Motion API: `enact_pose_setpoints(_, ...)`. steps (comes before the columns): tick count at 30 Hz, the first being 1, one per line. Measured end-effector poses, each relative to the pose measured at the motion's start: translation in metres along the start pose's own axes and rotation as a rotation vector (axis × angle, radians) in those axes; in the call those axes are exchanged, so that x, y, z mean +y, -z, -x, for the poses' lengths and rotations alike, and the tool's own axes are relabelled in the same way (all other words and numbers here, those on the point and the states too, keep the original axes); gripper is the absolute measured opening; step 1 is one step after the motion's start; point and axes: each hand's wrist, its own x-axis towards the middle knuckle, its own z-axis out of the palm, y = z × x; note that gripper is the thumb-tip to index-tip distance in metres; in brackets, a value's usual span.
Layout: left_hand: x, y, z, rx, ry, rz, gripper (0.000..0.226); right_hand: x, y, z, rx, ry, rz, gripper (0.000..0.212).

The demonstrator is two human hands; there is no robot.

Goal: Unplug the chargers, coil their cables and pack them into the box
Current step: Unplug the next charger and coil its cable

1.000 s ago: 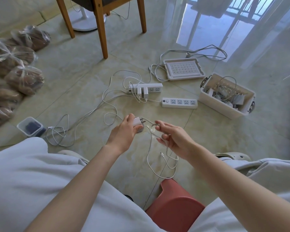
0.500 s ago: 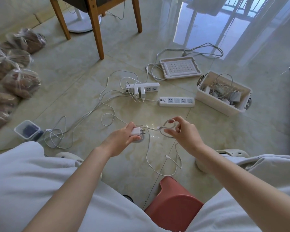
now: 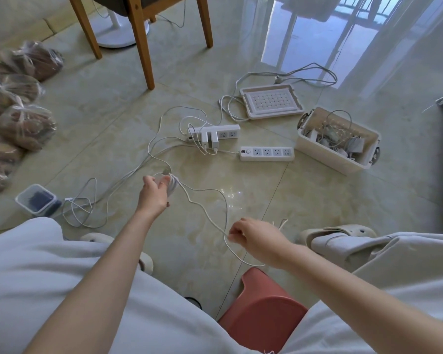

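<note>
Sitting low over a pale tiled floor (image 3: 108,113), with knees in light trousers at either side. Gripping a white charger (image 3: 171,187) in the left hand (image 3: 152,198), fingers curled round it, and holding it up above the middle of the floor. Showing a few turns of white cable (image 3: 207,213) wrapped round the charger's body. Pinching that same cable farther along between thumb and fingertips of the right hand (image 3: 253,236), lower and closer to the body, well apart from the left. Letting the slack sag in a long curve between the two hands, with another loop trailing under the right wrist.

Looking across at the box (image 3: 340,166), white and open, lying toward the right side of the floor and holding a tangle of chargers and cables. Seeing its lid (image 3: 271,102) lying flat just beyond it to the left, with a cord looping behind. Looking also at two power strips near the middle of the floor: the nearer strip (image 3: 266,153) lying just beside the box, its sockets bare; the farther strip (image 3: 228,130) carrying two plugged-in chargers (image 3: 210,139), their thin white leads winding toward the left.

Taking in a red stool (image 3: 261,312) between the knees, a pale clog (image 3: 338,232) near the right hand, a small clear tub (image 3: 37,200) with something dark inside at the left, tied plastic bags (image 3: 23,123) along the left side, and wooden chair legs (image 3: 141,39) at the far side.
</note>
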Motion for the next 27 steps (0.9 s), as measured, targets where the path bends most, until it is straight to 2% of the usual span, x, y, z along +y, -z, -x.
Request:
enact_pose_setpoints(4, 0.013, -0.009, 0.006, -0.129, 0.067, 0.36, 0.039, -0.007, -0.012, 0.001, -0.078, 0.03, -0.035, 0.011)
enact_pose_setpoints(7, 0.03, -0.021, 0.018, -0.205, 0.032, 0.571, 0.043, -0.013, -0.016, -0.009, -0.095, 0.065, 0.0, 0.016)
enact_pose_setpoints(11, 0.038, -0.025, 0.022, -0.231, -0.019, 0.774, 0.061, -0.018, -0.018, -0.017, -0.104, 0.107, -0.038, 0.021)
enact_pose_setpoints(14, 0.044, -0.027, 0.028, -0.26, -0.035, 0.903, 0.025, -0.018, -0.022, -0.022, -0.097, 0.106, -0.064, 0.023)
enact_pose_setpoints(17, 0.053, -0.03, 0.038, -0.33, -0.074, 0.925, 0.01, -0.018, -0.03, -0.025, -0.074, 0.088, -0.061, 0.023)
enact_pose_setpoints(18, 0.054, -0.03, 0.039, -0.348, -0.096, 0.899, 0.012, -0.018, -0.03, -0.025, -0.067, 0.087, -0.065, 0.031)
enact_pose_setpoints(20, 0.055, -0.027, 0.038, -0.359, -0.111, 0.854, 0.03, -0.019, -0.024, -0.024, 0.005, 0.102, -0.141, 0.058)
enact_pose_setpoints(22, 0.055, -0.026, 0.038, -0.358, -0.109, 0.827, 0.045, -0.023, -0.012, -0.024, 0.144, 0.129, -0.248, 0.071)
enact_pose_setpoints(24, 0.053, -0.027, 0.04, -0.369, -0.105, 0.816, 0.048, -0.033, 0.0, -0.028, 0.196, 0.09, -0.347, 0.064)
enact_pose_setpoints(27, 0.053, -0.029, 0.044, -0.391, -0.098, 0.842, 0.047, -0.047, 0.008, -0.034, 0.124, -0.04, -0.663, 0.047)
